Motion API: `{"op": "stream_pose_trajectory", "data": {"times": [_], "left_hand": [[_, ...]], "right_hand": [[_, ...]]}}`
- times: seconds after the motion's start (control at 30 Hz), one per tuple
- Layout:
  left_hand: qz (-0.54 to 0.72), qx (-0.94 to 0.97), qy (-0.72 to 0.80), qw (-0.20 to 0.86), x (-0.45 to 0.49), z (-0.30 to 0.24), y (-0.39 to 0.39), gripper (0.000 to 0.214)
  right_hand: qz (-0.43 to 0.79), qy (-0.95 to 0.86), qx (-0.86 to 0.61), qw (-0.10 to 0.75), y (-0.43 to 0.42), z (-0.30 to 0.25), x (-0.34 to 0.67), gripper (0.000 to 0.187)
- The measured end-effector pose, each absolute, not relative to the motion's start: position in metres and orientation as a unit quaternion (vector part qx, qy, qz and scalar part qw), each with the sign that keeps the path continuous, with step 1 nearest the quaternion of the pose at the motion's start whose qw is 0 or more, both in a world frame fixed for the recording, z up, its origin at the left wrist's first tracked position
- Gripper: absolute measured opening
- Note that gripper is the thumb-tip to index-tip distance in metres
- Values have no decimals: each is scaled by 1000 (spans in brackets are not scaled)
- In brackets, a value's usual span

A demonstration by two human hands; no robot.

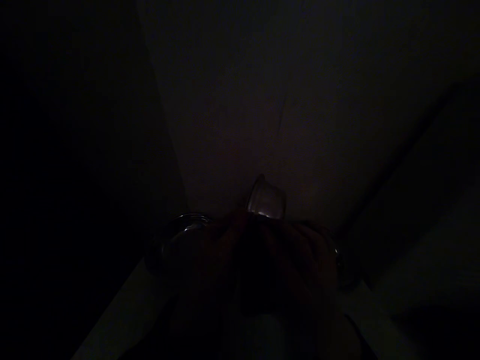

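Observation:
The view is very dark. A small pale cup (268,201), tilted on its side with its rim to the left, is between my two hands. My left hand (221,245) meets the cup at its rim, the fingers closed there. From below, my right hand (303,255) holds the cup's other side with bent fingers. Behind my left hand sits a shiny round bowl (189,217), partly hidden. Another shiny round thing (336,251), perhaps a bowl, shows behind my right hand. The cup's inside is not visible.
A pale table surface (123,310) shows its left edge at lower left, with another pale part at lower right. Beyond the hands rises a dim wall (232,100). A dark diagonal band (397,155) runs along the right. Most else is too dark to make out.

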State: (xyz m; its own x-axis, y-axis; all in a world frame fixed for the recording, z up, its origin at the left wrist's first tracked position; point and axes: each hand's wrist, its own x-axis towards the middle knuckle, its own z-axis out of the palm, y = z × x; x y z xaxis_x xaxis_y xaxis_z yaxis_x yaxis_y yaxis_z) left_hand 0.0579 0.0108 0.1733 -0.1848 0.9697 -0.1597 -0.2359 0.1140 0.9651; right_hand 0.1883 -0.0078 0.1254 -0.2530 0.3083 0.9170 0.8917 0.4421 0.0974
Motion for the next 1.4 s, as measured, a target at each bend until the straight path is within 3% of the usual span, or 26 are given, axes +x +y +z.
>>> {"op": "stream_pose_trajectory", "data": {"times": [0.33, 0.63, 0.87, 1.1, 1.4], "left_hand": [[593, 318, 443, 592, 57, 170, 15, 25], [595, 275, 510, 557, 64, 175, 10, 22], [580, 266, 434, 636, 66, 165, 15, 27], [524, 327, 507, 601, 67, 163, 13, 33], [549, 303, 475, 617, 66, 168, 12, 33]], "right_hand": [[-315, -745, -393, 437, -10, 119, 183, 26], [-339, -713, -405, 460, -7, 123, 191, 27], [-312, -737, -391, 454, -10, 119, 178, 26], [-324, -725, -441, 417, -8, 130, 187, 30], [-310, -748, -395, 435, -12, 123, 179, 26]]}}
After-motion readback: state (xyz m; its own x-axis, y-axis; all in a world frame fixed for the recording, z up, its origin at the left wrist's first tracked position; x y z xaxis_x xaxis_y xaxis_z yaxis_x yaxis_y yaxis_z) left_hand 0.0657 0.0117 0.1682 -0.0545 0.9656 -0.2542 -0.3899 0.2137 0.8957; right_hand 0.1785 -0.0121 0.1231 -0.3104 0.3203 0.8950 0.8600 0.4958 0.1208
